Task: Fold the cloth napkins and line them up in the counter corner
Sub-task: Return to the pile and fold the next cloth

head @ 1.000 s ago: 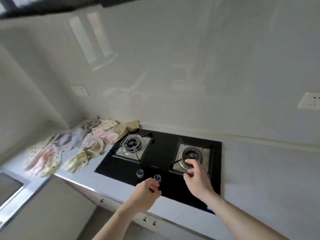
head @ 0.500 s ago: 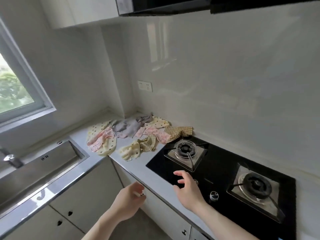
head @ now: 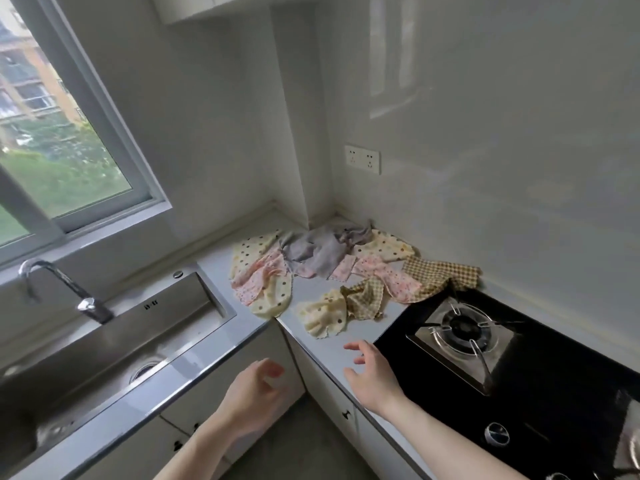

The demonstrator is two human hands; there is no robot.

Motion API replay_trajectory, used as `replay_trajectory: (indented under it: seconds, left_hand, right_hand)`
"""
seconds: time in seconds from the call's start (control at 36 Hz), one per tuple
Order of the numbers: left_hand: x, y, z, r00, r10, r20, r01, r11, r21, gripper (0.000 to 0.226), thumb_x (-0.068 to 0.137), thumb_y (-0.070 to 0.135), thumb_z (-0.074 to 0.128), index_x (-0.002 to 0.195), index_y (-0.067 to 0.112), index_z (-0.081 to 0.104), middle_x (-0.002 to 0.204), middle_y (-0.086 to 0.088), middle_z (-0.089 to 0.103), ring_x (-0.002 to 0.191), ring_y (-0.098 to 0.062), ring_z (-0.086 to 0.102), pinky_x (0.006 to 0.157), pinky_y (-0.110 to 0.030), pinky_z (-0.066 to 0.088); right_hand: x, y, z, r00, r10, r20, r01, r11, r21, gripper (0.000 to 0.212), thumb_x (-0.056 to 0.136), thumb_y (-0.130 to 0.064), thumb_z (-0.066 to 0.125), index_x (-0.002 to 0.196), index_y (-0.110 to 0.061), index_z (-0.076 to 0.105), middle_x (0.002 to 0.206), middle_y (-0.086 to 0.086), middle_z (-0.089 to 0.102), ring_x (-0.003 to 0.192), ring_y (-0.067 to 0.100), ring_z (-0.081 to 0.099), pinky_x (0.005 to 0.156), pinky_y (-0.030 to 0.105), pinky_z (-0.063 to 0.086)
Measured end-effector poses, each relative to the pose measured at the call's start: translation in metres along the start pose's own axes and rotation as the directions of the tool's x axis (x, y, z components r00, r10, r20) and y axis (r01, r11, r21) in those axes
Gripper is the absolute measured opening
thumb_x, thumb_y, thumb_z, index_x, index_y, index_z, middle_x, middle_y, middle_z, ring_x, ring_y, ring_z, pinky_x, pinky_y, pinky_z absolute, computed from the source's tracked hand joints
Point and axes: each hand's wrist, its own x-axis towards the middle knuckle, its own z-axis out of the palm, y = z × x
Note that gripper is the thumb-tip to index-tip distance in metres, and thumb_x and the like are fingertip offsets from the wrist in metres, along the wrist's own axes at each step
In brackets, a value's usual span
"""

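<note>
Several crumpled cloth napkins lie heaped in the counter corner: a grey one at the back, a cream dotted one with a pink one on it at the left, a brown checked one at the right, and a small cream and checked bundle nearest me. My right hand hovers over the counter edge just below that bundle, fingers spread and empty. My left hand hangs lower, in front of the cabinet, fingers loosely curled and holding nothing.
A black gas hob with a burner fills the counter to the right. A steel sink with a tap lies at the left under a window. A wall socket sits above the corner.
The view has swung left from the hob to the corner. Both hands have left the hob knobs and now float near the counter edge, closer to the napkins.
</note>
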Motion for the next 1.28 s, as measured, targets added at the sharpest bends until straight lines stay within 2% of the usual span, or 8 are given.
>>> replay_trajectory:
  seconds: [0.28,0.5,0.61,0.75,0.86,0.97,1.11,1.28]
  left_hand:
    - [0.131,-0.008,-0.012,0.977,0.135,0.167,-0.15,0.985,0.079,0.027,0.089,0.03,0.066,0.116,0.033,0.064,0.116,0.011,0.055,0.1,-0.01,0.063,0.089,-0.026,0.051]
    - [0.27,-0.033,-0.001,0.895,0.284,0.344,-0.348,0.927,0.141,0.026,0.09,0.034,0.063,0.116,0.037,0.06,0.118,0.012,0.05,0.1,-0.008,0.061,0.083,-0.021,0.046]
    - [0.326,-0.065,0.018,0.864,0.308,0.399,-0.401,0.899,0.175,0.027,0.09,0.035,0.061,0.116,0.039,0.056,0.131,0.011,0.048,0.109,-0.01,0.059,0.091,-0.026,0.048]
    - [0.369,-0.102,0.044,0.852,0.407,0.331,-0.483,0.854,0.192,0.045,0.08,0.035,0.056,0.125,0.037,0.056,0.139,0.014,0.038,0.121,-0.014,0.048,0.093,-0.027,0.045]
    - [0.386,-0.132,0.072,0.808,0.576,0.127,-0.587,0.805,0.088,0.032,0.078,0.043,0.058,0.11,0.043,0.056,0.126,0.023,0.043,0.114,-0.008,0.045,0.096,-0.031,0.043]
    - [0.39,-0.144,0.097,0.718,0.689,-0.097,-0.686,0.724,0.066,0.021,0.081,0.037,0.064,0.1,0.041,0.056,0.109,0.025,0.048,0.098,-0.007,0.048,0.088,-0.03,0.042]
    - [0.391,-0.157,0.113,0.662,0.718,-0.217,-0.714,0.691,0.109,0.011,0.085,0.043,0.061,0.094,0.042,0.056,0.097,0.025,0.049,0.089,-0.001,0.047,0.08,-0.027,0.04]
    - [0.39,-0.164,0.118,0.588,0.765,-0.262,-0.757,0.635,0.154,0.005,0.086,0.044,0.059,0.09,0.042,0.057,0.098,0.025,0.05,0.089,0.001,0.049,0.075,-0.027,0.041]
  right_hand:
    - [0.07,0.003,0.009,0.991,0.083,-0.102,-0.086,0.996,-0.021,0.031,0.095,-0.019,0.058,0.119,-0.036,0.05,0.128,-0.016,0.049,0.115,0.007,0.051,0.095,0.026,0.046]
    - [0.125,0.019,0.04,0.938,0.231,-0.259,-0.241,0.97,-0.008,0.031,0.096,-0.021,0.06,0.12,-0.037,0.05,0.125,-0.024,0.047,0.114,0.0,0.05,0.093,0.024,0.048]
    - [0.161,0.03,0.064,0.92,0.258,-0.294,-0.281,0.959,-0.039,0.032,0.094,-0.021,0.062,0.111,-0.044,0.047,0.12,-0.027,0.046,0.111,-0.003,0.05,0.09,0.022,0.048]
    - [0.203,0.054,0.094,0.934,0.235,-0.269,-0.258,0.965,-0.054,0.031,0.093,-0.029,0.065,0.109,-0.049,0.047,0.118,-0.031,0.044,0.112,-0.006,0.049,0.094,0.022,0.047]
    - [0.227,0.087,0.124,0.927,0.181,-0.327,-0.245,0.955,-0.166,0.034,0.083,-0.04,0.068,0.1,-0.056,0.044,0.115,-0.033,0.044,0.105,-0.002,0.052,0.082,0.01,0.041]
    - [0.243,0.117,0.156,0.775,-0.059,-0.629,-0.176,0.936,-0.304,0.023,0.068,-0.051,0.062,0.091,-0.051,0.059,0.106,-0.027,0.054,0.089,0.0,0.052,0.072,0.021,0.043]
    - [0.244,0.129,0.161,0.733,-0.188,-0.653,-0.103,0.919,-0.381,0.006,0.075,-0.051,0.06,0.077,-0.046,0.061,0.09,-0.027,0.057,0.083,-0.002,0.052,0.069,0.015,0.038]
    - [0.236,0.127,0.159,0.748,-0.092,-0.658,-0.001,0.99,-0.139,0.016,0.09,-0.03,0.07,0.075,-0.034,0.065,0.077,-0.02,0.066,0.078,0.002,0.062,0.068,0.012,0.044]
